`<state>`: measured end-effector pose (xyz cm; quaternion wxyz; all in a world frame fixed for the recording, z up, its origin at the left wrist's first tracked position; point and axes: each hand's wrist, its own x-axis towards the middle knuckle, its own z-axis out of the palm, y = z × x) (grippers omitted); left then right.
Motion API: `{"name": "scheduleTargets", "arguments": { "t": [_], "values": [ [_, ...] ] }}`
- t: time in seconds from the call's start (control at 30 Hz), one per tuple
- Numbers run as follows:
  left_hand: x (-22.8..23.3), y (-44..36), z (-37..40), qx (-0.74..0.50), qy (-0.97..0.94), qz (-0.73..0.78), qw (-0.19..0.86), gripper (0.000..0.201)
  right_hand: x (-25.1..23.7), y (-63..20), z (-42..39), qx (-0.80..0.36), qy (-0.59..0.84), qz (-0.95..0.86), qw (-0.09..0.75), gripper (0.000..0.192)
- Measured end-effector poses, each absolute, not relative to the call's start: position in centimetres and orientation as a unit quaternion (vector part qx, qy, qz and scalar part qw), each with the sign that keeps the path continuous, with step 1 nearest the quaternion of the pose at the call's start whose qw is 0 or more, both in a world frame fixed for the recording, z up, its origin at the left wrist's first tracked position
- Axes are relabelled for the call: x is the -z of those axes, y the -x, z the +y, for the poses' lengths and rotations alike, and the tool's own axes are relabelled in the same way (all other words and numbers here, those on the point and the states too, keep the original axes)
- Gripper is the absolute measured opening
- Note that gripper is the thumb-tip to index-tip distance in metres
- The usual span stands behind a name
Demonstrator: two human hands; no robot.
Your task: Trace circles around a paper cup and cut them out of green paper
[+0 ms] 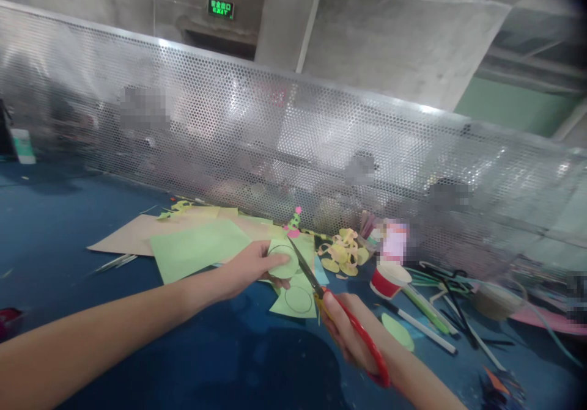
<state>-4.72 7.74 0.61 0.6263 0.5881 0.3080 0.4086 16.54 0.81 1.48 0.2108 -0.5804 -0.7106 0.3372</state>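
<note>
Green wall sign (pixel 221 8): "EXIT".

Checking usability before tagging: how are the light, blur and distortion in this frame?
Head view: dim; glare on the mesh screen; wide-angle bending and dark corners; pixelated patches behind the mesh; left hand holding green paper and right hand with scissors readable, slightly soft.

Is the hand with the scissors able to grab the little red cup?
Probably not as things stand: the right hand is full of the red scissors. The red cup stands close by on the blue table with nothing between.
</note>
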Motion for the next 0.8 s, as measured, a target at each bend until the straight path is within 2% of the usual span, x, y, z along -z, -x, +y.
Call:
{"name": "scheduleTargets", "arguments": {
  "t": [0.8],
  "values": [
    [-0.56, 4.57, 7.71, -0.438, -0.563, 0.317, 0.625, 0.030, -0.93, -16.16, 0.87, -0.339, 0.589, -0.696, 0.232, 0.061]
  ]
}}
